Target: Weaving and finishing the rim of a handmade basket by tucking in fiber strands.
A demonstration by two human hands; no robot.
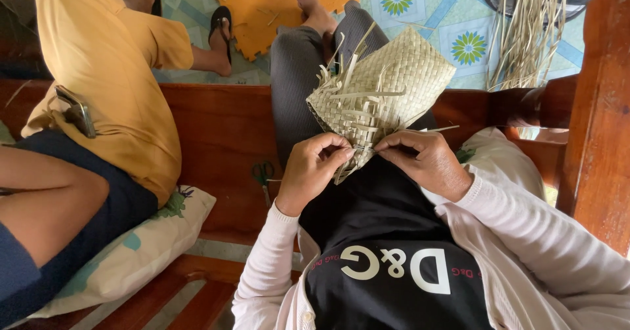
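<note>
At frame centre I see a half-woven basket [384, 90] of flat, pale straw strips, its loose ends bristling out, propped on my lap. My left hand [315, 169] and right hand [423, 159] meet at its lower edge, fingers [341, 151] pinched together on a thin strip. At left another person in a yellow shirt [111, 74] sits close on the polished wooden bench [223, 126]. Small green-handled scissors [264, 172], I think, lie below. Raw straw bundles [531, 28] hang upper right.
</note>
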